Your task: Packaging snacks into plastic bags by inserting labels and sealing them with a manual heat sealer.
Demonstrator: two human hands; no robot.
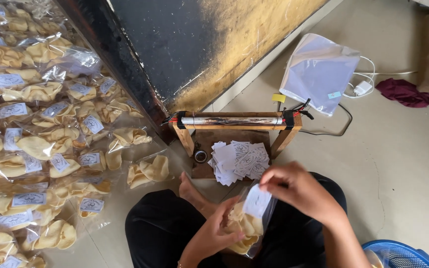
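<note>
I sit cross-legged on the floor with a clear plastic bag of pale yellow crackers (246, 229) in my lap. My left hand (215, 231) grips the bag from the left side. Above the bag's mouth, my right hand (299, 190) pinches a small white paper label (257, 200) and holds it at the opening. In front of my knees lies a loose pile of the same white labels (239, 160) on a wooden base. Over that pile stands a wooden frame carrying a horizontal metal tube (234, 120) with wires at its ends.
A big heap of sealed cracker bags (40, 134) fills the left. A small roll of tape (201, 156) sits by the labels. Behind the frame lie clear plastic bags (319, 72), a white charger (362, 88) and a maroon cloth (404, 93). A blue basket (398, 254) is at my right.
</note>
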